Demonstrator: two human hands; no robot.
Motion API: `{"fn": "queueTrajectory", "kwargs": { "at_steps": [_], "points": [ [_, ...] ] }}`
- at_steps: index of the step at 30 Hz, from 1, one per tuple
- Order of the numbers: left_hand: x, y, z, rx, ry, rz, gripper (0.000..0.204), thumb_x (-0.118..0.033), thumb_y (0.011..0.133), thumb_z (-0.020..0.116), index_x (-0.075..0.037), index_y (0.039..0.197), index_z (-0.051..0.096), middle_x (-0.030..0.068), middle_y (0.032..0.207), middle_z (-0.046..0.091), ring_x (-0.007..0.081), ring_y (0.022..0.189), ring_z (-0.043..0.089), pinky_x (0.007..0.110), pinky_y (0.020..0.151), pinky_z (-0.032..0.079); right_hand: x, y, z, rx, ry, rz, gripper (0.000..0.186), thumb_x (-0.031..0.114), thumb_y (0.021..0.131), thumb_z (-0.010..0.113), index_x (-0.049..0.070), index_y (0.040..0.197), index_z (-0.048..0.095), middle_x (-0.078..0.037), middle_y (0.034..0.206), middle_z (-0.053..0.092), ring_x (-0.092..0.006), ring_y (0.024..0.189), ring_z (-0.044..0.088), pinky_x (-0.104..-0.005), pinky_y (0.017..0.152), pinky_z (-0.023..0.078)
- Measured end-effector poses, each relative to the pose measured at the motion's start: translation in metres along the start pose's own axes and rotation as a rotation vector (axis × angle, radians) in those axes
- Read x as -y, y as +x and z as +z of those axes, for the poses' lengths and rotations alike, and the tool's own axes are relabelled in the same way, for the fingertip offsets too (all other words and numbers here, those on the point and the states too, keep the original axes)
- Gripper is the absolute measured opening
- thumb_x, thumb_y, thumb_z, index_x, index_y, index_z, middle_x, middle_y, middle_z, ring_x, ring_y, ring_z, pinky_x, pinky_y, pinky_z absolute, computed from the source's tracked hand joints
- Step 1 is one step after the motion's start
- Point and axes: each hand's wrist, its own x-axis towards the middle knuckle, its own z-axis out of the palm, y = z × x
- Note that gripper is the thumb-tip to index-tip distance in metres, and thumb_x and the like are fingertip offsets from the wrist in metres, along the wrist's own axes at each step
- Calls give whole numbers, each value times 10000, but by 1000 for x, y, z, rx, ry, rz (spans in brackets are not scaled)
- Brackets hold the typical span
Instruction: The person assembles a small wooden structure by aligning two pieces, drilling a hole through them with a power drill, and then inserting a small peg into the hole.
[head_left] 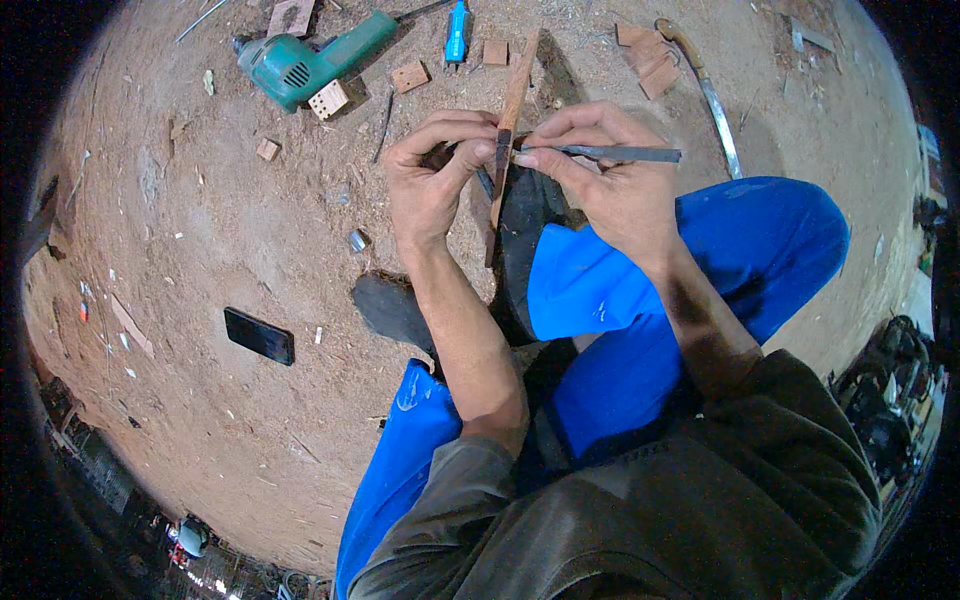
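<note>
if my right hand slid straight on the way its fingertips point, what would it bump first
Most likely the dark part of the wooden strip, just left of the right hand's fingertips; the left hand is beyond it. Depth is unclear, so they may already touch.

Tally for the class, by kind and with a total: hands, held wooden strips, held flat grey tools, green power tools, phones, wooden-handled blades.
Left hand and right hand: 2
Wooden strip: 1
Flat grey tool: 1
Green power tool: 1
Phone: 1
Wooden-handled blade: 1
Total: 7
</note>
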Motion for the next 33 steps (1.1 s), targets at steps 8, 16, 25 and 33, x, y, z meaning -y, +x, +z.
{"fn": "queueTrajectory", "kwargs": {
  "at_steps": [8,16,25,33],
  "points": [
    [-3,0,11,12,34,19,103,-82,899,690,10,928,653,73,972,642,158,877,620,285,785,508,7,2,-2,22,26,84,165,81,822,788,9,952,717,-64,934,743,-105,864,689,-258,748,546],
    [-5,1,21,-56,-148,-48,136,-144,996,559,-23,1046,598,44,939,600,100,794,508,244,726,433,9,4,-9,20,107,151,154,108,865,759,17,988,737,-62,955,738,-108,889,672,-251,789,537],
    [-13,7,38,22,-547,54,164,-213,1036,521,-50,1048,504,99,796,620,119,638,535,236,562,456,9,9,-13,3,260,315,165,94,899,727,-10,1027,723,-86,913,725,-119,809,667,-260,744,548],
    [-36,6,53,-163,41,326,83,-52,1006,541,0,1037,485,42,760,557,90,690,552,229,592,447,12,15,-26,4,372,270,175,92,909,716,-35,1030,707,-98,908,732,-132,776,674,-269,708,554]
  ]
}}
